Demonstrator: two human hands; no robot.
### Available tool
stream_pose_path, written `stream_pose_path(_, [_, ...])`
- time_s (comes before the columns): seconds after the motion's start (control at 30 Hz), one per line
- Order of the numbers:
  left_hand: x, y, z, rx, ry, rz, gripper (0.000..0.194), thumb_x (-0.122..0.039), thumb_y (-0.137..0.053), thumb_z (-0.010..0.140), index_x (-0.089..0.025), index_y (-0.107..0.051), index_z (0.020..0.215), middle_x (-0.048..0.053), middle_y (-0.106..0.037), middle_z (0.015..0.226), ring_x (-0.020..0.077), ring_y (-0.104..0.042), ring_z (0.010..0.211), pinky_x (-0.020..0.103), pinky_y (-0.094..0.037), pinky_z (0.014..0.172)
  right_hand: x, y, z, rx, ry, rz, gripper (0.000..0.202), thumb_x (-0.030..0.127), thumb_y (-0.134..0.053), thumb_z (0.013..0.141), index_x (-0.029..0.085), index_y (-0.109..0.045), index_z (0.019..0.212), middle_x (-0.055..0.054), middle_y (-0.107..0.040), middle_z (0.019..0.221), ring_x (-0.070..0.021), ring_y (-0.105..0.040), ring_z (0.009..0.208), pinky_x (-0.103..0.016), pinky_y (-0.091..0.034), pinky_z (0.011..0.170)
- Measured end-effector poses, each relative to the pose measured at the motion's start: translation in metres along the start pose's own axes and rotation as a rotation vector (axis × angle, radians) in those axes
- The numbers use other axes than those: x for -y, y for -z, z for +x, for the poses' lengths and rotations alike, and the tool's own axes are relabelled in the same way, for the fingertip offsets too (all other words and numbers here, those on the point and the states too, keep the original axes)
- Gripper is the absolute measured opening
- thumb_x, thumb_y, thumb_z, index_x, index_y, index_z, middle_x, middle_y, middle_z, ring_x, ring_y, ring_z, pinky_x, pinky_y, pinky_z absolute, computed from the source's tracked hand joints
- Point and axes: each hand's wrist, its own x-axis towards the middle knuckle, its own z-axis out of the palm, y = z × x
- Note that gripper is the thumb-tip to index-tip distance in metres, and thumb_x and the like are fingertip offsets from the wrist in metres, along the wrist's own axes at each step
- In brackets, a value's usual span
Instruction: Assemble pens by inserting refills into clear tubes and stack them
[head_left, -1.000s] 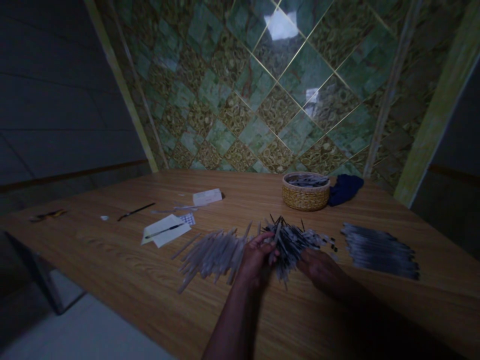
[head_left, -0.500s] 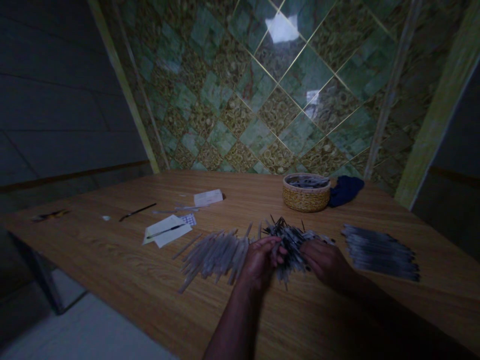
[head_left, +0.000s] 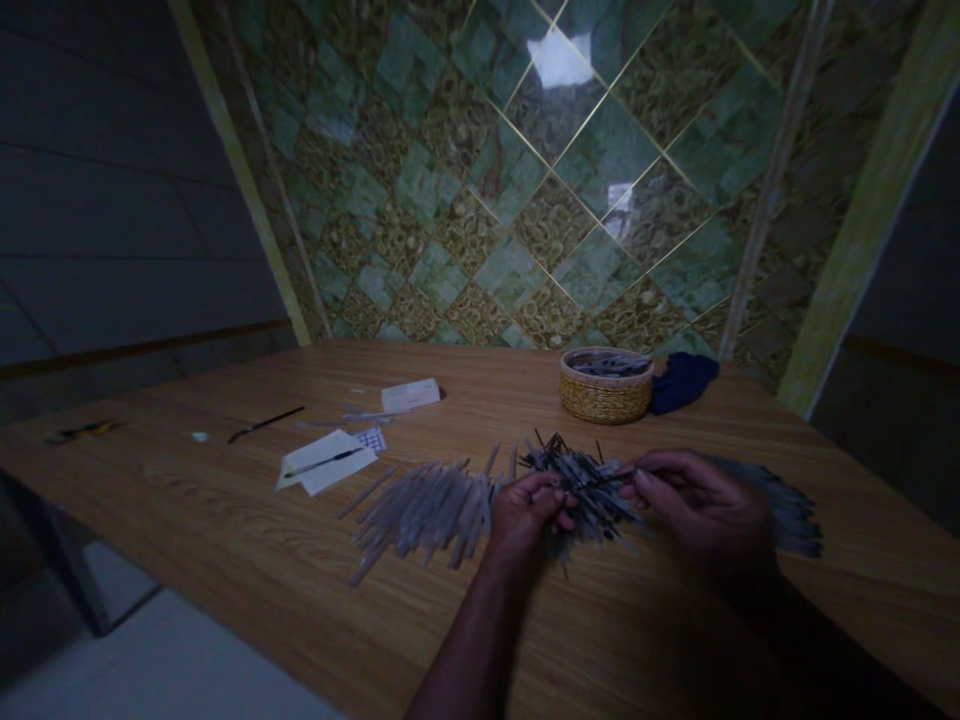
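Observation:
A loose pile of thin dark sticks (head_left: 592, 510) lies at the middle of the table, with a spread of pale translucent tubes (head_left: 427, 510) to its left. My left hand (head_left: 529, 515) is closed between the two piles, its fingers pinched on something I cannot make out. Over the dark pile, my right hand (head_left: 701, 505) pinches one end of a thin dark stick (head_left: 611, 479), which points toward my left fingertips. Partly behind my right hand is a neat row of dark-tipped tubes (head_left: 791, 510).
A woven basket (head_left: 606, 395) holding more sticks stands at the back right, beside a dark blue cloth (head_left: 684, 382). Farther left on the wooden table (head_left: 225, 520) are a white box (head_left: 410, 395), papers (head_left: 322, 467) with a pen, and a dark thin brush-like item (head_left: 266, 424).
My right hand has risen out of the dark pile and moved right, with a thin dark stick now between its fingers. The left hand has barely moved. The view has shifted slightly.

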Motion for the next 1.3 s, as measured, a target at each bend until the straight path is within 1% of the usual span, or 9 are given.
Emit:
stream_pose_path(0.1, [0.001,-0.002,0.0,0.012,-0.003,0.037,0.034,-0.036,-0.073,0.061,-0.01,-0.063,0.082,0.007,-0.068,0.066,0.0117,-0.058,0.044,0.02,-0.036,0.043,-0.001,-0.002,0.0,-0.009,0.043,-0.05,0.011,0.029,-0.063,0.078,0.019,-0.066,0.08,-0.005,-0.072,0.076,-0.0154,-0.067,0.064,-0.024,-0.054,0.058])
stream_pose_path(0.4, [0.018,-0.002,0.004,0.057,0.004,0.003,0.032,-0.034,-0.074,0.062,-0.011,-0.065,0.08,0.004,-0.065,0.061,0.0096,-0.053,0.041,0.021,-0.039,0.044,-0.013,0.0,0.011,0.135,0.201,-0.221,0.008,0.025,-0.059,0.082,0.019,-0.064,0.084,-0.003,-0.07,0.076,-0.0148,-0.067,0.065,-0.023,-0.053,0.06])
stream_pose_path(0.5, [0.02,0.0,0.004,0.071,-0.05,0.128,0.025,-0.033,-0.068,0.068,-0.011,-0.066,0.079,0.002,-0.061,0.058,0.0093,-0.05,0.042,0.021,-0.038,0.044,-0.01,-0.003,0.013,0.157,0.286,-0.279,0.007,0.022,-0.058,0.081,0.018,-0.063,0.083,-0.002,-0.068,0.073,-0.0129,-0.065,0.063,-0.02,-0.051,0.057])
stream_pose_path(0.6, [0.019,0.004,0.003,0.11,-0.201,0.381,0.02,-0.03,-0.061,0.076,-0.013,-0.069,0.081,0.003,-0.062,0.065,0.0127,-0.054,0.057,0.022,-0.041,0.053,-0.002,-0.004,0.015,0.219,0.334,-0.357,0.006,0.019,-0.057,0.079,0.017,-0.063,0.077,-0.001,-0.066,0.066,-0.0119,-0.062,0.059,-0.019,-0.047,0.054])
stream_pose_path(0.77, [0.009,0.006,-0.002,0.206,-0.435,0.73,0.022,-0.028,-0.054,0.083,-0.016,-0.071,0.089,0.005,-0.064,0.073,0.0168,-0.056,0.07,0.026,-0.042,0.066,-0.007,-0.007,0.022,0.283,0.094,-0.262,0.008,0.022,-0.056,0.078,0.017,-0.061,0.074,0.001,-0.061,0.062,-0.011,-0.057,0.054,-0.019,-0.044,0.049])
stream_pose_path(0.93, [-0.001,0.003,-0.005,0.186,-0.434,0.64,0.02,-0.031,-0.061,0.079,-0.019,-0.074,0.086,0.005,-0.059,0.074,0.0186,-0.054,0.074,0.026,-0.041,0.066,-0.031,-0.011,0.023,0.314,-0.153,-0.093,0.011,0.028,-0.061,0.072,0.017,-0.06,0.071,0.001,-0.06,0.06,-0.0115,-0.057,0.054,-0.021,-0.043,0.05])
stream_pose_path(1.07, [-0.001,0.002,-0.002,0.113,-0.38,0.532,0.013,-0.03,-0.067,0.073,-0.019,-0.074,0.074,0.004,-0.057,0.071,0.0185,-0.052,0.073,0.027,-0.04,0.068,-0.051,-0.01,0.02,0.416,-0.283,-0.092,0.019,0.032,-0.061,0.073,0.016,-0.062,0.083,0.004,-0.057,0.054,-0.0109,-0.053,0.047,-0.021,-0.041,0.046])
stream_pose_path(1.17, [0.002,0.003,0.001,0.063,-0.356,0.475,0.011,-0.029,-0.068,0.07,-0.018,-0.073,0.07,0.004,-0.056,0.071,0.0183,-0.053,0.074,0.026,-0.04,0.068,-0.073,-0.005,0.018,0.547,-0.202,-0.353,0.017,0.028,-0.052,0.078,0.017,-0.064,0.076,0.002,-0.058,0.054,-0.0116,-0.054,0.05,-0.022,-0.039,0.048])
stream_pose_path(1.3, [0.006,0.003,0.003,0.044,-0.317,0.377,0.012,-0.029,-0.071,0.067,-0.017,-0.071,0.066,0.003,-0.057,0.068,0.017,-0.053,0.071,0.026,-0.041,0.066,-0.099,-0.004,0.011,0.775,-0.058,-0.976,0.019,0.019,-0.048,0.08,0.019,-0.067,0.076,-0.007,-0.07,0.077,-0.0198,-0.063,0.074,-0.027,-0.041,0.063])
